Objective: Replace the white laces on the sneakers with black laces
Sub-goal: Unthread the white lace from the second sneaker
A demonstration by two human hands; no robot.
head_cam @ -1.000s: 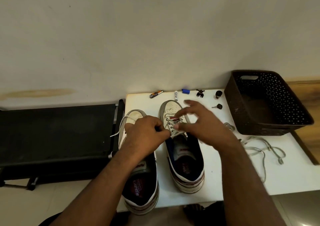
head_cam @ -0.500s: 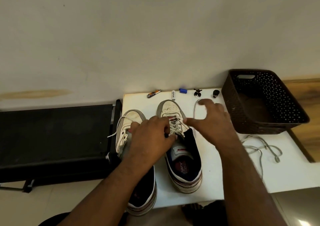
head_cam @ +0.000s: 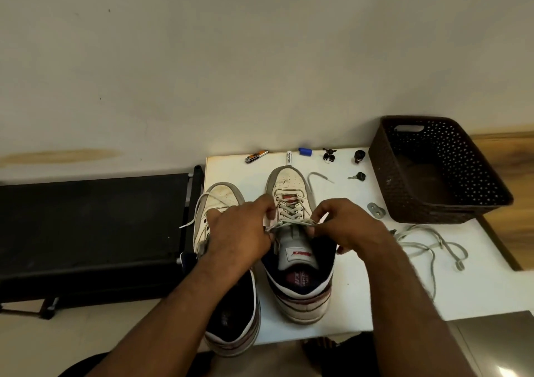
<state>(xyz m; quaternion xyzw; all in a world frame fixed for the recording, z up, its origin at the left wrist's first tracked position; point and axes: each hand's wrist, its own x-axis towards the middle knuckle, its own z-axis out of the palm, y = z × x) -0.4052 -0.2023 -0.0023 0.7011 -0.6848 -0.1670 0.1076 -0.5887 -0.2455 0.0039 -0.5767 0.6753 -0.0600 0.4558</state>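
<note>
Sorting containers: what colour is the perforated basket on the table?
Dark brown basket, clearest in the head view.

A dark perforated basket [head_cam: 439, 171] stands on the white table's [head_cam: 361, 290] right end, near small black knobs [head_cam: 359, 157].

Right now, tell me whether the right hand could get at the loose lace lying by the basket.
Probably yes. The loose lace lies on bare table just beside the right hand, nothing between them. But that hand pinches the shoe's lace and would have to let go first.

white tube [head_cam: 288, 157]: small dark print, unreadable | sneaker tongue label [head_cam: 300, 254]: red logo, illegible
</note>
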